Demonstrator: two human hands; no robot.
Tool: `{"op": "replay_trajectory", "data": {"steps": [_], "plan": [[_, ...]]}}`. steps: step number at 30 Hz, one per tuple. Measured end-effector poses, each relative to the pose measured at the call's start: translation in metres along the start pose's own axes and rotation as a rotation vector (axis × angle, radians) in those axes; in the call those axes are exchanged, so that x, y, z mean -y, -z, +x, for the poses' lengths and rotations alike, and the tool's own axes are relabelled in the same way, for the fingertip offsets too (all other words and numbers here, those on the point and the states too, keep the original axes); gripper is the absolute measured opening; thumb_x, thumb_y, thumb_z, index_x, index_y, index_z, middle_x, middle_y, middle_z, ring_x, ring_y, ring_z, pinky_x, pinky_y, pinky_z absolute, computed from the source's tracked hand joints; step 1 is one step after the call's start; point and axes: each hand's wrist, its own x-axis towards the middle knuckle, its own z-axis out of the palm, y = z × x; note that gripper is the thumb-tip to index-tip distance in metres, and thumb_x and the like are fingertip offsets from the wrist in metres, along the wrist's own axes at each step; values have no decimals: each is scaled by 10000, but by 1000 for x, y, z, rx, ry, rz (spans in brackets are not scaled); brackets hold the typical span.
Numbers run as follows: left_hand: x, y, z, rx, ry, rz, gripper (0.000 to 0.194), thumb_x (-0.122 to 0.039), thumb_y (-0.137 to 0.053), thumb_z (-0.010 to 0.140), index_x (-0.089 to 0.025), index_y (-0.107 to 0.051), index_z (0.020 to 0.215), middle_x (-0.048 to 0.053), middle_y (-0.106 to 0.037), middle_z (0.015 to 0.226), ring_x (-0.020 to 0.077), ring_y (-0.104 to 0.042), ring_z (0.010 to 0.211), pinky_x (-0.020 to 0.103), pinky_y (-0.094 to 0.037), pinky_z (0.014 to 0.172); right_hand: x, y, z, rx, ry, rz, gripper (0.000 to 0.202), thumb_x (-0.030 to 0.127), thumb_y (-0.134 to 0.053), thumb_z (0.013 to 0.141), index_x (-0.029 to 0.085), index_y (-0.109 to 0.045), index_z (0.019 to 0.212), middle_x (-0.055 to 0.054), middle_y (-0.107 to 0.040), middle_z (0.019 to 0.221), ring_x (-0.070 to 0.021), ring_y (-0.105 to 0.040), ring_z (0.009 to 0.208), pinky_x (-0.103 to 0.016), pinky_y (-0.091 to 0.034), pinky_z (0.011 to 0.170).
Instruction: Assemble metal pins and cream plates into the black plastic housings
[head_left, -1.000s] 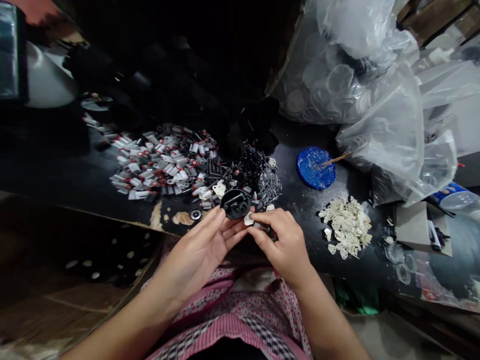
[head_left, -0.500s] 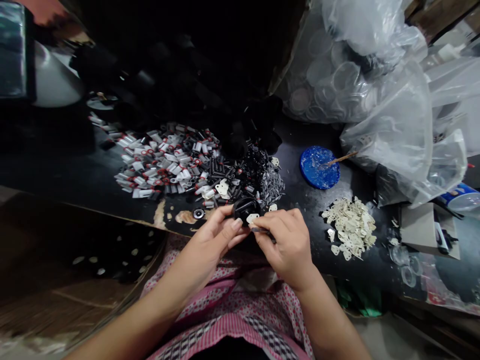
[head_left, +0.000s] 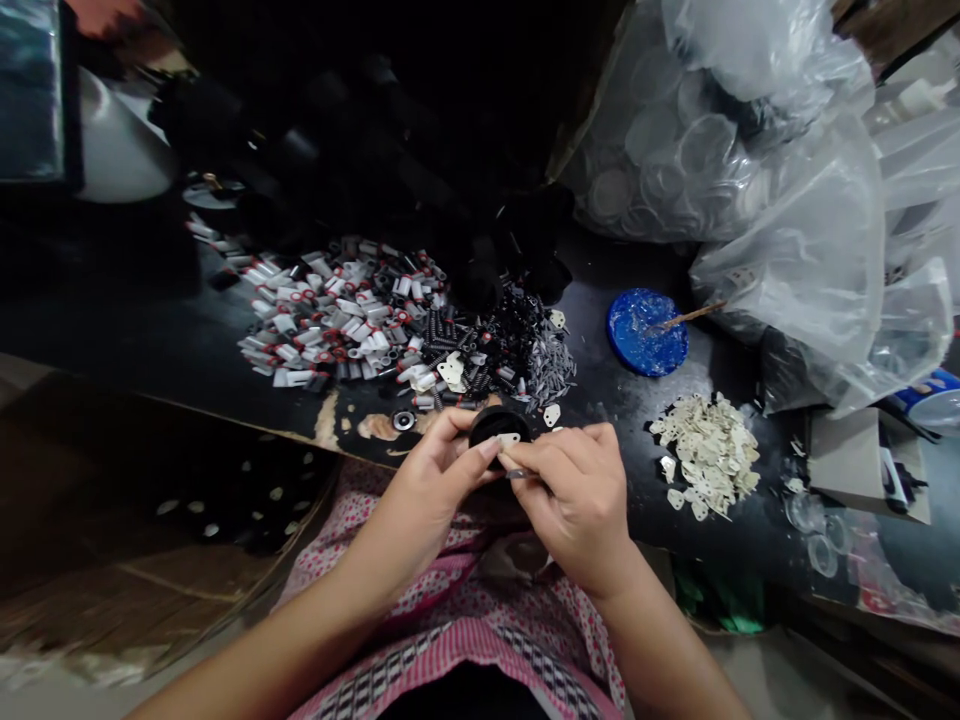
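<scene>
My left hand (head_left: pixel 444 462) grips a round black part (head_left: pixel 489 424) above the table's front edge, its thumb on the near side. A small cream plate (head_left: pixel 510 439) with holes lies at the round part's opening, by my left thumb tip. My right hand (head_left: pixel 574 480) pinches a thin dark piece (head_left: pixel 517 473) between thumb and forefinger, close beside the round part. Just behind the hands, another cream plate (head_left: pixel 552 414) rests on the black table. A small metal-centred ring (head_left: pixel 403 420) lies left of my left hand.
White and grey tubes (head_left: pixel 337 320), dark springs (head_left: pixel 442 330) and grey slivers (head_left: pixel 551 365) are heaped behind the hands. To the right are a blue lid (head_left: pixel 647 333) with a stick, a cream plate pile (head_left: pixel 709 455) and clear bags (head_left: pixel 802 270).
The round black part has tilted, so its opening shows more. The cream plate sits slightly farther right in the view, and the whole scene has shifted a little to the right.
</scene>
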Motion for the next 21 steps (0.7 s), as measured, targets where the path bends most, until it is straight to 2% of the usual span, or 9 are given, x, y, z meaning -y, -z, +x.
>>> {"op": "replay_trajectory", "data": {"steps": [4, 7, 10, 12, 14, 16, 18, 20, 21], "plan": [[2, -5, 1, -61, 2, 18, 172, -281, -780, 825, -262, -653, 939, -43, -717, 927, 131, -666, 872, 204, -562, 762, 8, -5, -6, 11, -119, 48, 118, 162, -615, 952, 184, -718, 899, -3, -724, 752, -141, -620, 680, -342, -312, 732], [1, 10, -6, -53, 38, 47, 193, -315, -790, 811, -264, -673, 956, -26, -728, 947, 153, -678, 896, 231, -568, 790, 12, -8, -2, 71, -159, 143, 126, 165, -629, 945, 189, -723, 866, 0, -722, 752, -139, -604, 682, -337, -316, 737], [4, 64, -27, -115, 58, 199, 280, -376, -805, 785, -260, -700, 1017, 24, -755, 1018, 229, -698, 974, 308, -575, 858, 17, -6, 7, 234, -85, 447, 98, 187, -650, 941, 203, -736, 898, 9, -745, 807, -127, -626, 718, -313, -363, 760], [6, 117, -43, -315, -3, 320, 358, -475, -750, 810, -264, -682, 1091, 64, -754, 1097, 314, -679, 1100, 418, -544, 968, 19, -4, 13, 267, -25, 639, 95, 195, -657, 935, 207, -747, 961, 13, -753, 825, -117, -630, 710, -295, -398, 760], [3, 167, -54, -583, -73, 487, 521, -554, -723, 791, -269, -633, 1217, 106, -709, 1232, 403, -598, 1243, 550, -458, 1072, 17, -4, 18, 213, -81, 700, 121, 193, -650, 927, 213, -758, 980, 13, -744, 801, -119, -624, 695, -288, -419, 737], [-11, 195, -56, -749, -181, 726, 650, -539, -712, 798, -251, -546, 1356, 155, -585, 1422, 442, -431, 1404, 623, -328, 1154, 13, -6, 23, 161, -202, 686, 134, 195, -642, 919, 226, -769, 947, 12, -727, 774, -131, -629, 712, -280, -431, 709], [-36, 192, -45, -724, -388, 918, 592, -490, -634, 876, -248, -507, 1402, 158, -548, 1456, 405, -477, 1377, 600, -358, 1148, 11, -10, 27, 169, -266, 683, 142, 211, -635, 917, 237, -774, 920, 7, -727, 784, -141, -644, 741, -272, -445, 692], [-70, 169, -21, -609, -607, 1098, 400, -424, -553, 942, -239, -599, 1293, 129, -667, 1270, 343, -641, 1183, 541, -470, 1066, 12, -12, 31, 199, -256, 694, 143, 234, -633, 918, 244, -776, 912, 6, -731, 789, -145, -653, 745, -270, -462, 699], [-88, 154, -4, -591, -675, 1128, 327, -408, -549, 949, -257, -641, 1224, 95, -687, 1233, 310, -655, 1152, 500, -479, 1063, 13, -12, 32, 210, -243, 692, 145, 244, -631, 920, 247, -775, 913, 6, -736, 796, -146, -658, 748, -271, -470, 713]]}}
